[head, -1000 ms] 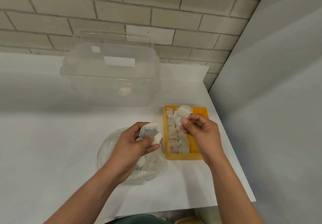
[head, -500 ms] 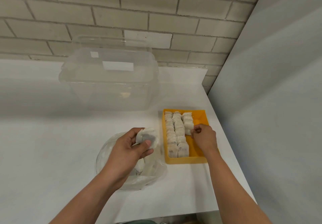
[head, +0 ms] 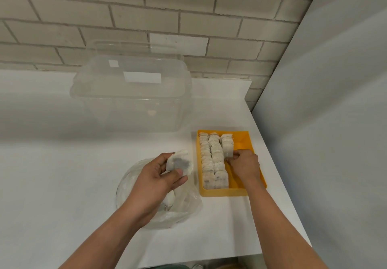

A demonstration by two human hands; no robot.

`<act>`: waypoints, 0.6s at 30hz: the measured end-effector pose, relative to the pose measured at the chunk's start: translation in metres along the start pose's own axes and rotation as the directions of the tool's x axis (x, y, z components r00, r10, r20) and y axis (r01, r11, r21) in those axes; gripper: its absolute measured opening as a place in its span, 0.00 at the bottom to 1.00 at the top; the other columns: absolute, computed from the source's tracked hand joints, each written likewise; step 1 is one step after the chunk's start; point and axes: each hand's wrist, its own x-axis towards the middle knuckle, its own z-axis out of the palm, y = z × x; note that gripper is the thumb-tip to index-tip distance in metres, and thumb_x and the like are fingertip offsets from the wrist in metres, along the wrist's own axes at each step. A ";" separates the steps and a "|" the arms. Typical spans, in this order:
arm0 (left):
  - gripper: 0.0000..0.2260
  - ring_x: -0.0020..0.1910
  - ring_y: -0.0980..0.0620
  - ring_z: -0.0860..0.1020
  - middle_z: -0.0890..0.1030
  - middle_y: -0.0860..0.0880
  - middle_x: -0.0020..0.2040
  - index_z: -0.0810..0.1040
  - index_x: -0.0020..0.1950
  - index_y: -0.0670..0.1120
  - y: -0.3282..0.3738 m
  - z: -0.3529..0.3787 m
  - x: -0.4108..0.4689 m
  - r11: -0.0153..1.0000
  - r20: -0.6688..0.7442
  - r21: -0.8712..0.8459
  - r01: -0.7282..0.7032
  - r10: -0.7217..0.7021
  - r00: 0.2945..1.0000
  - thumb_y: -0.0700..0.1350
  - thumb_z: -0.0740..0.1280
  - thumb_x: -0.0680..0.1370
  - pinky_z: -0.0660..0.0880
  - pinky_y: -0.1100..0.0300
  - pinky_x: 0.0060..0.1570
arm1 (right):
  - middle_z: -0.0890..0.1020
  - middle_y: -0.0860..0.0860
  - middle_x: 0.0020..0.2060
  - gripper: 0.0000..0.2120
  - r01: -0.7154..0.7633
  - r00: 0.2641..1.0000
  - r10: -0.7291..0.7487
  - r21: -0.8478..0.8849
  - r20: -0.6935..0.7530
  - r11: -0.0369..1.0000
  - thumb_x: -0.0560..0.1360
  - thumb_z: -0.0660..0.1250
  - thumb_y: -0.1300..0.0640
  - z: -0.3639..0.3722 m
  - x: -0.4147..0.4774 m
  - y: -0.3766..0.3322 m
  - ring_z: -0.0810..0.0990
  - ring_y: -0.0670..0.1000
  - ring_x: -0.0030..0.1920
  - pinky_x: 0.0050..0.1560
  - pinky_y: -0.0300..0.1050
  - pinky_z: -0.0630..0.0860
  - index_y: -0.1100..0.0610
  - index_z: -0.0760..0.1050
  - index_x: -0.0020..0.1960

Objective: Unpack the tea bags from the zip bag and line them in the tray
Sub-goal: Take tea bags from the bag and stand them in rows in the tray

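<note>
Left hand [head: 159,176] hovers over the zip bag [head: 178,206], thumb and fingers pinching a clutch of tea bags [head: 181,162], kept close as a ready supply, I'd say. Right hand [head: 244,164] is down in the yellow tray [head: 222,192], fingertips curled on the nearest bag [head: 228,151] of the third row, apparently seating it upright against its neighbours. The zip bag lies crumpled on the white worktop [head: 62,164] just beside the tray, a short hop for each transfer, with a few bags showing inside. Two full rows [head: 209,164] stand on edge, packed tight so they prop one another. The third fills only the far end. Beyond, a clear lidded tub [head: 134,101] sits apart, against the brick wall [head: 188,17].
</note>
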 end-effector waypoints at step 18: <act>0.08 0.54 0.38 0.85 0.85 0.39 0.51 0.83 0.56 0.41 0.005 0.006 0.002 0.998 0.013 0.047 -0.052 0.052 0.999 0.32 0.72 0.78 0.83 0.52 0.58 | 0.85 0.43 0.46 0.03 0.301 0.863 -0.486 0.633 0.138 0.713 0.76 0.76 0.56 -0.054 -0.092 -0.094 0.82 0.43 0.44 0.46 0.38 0.77 0.49 0.84 0.47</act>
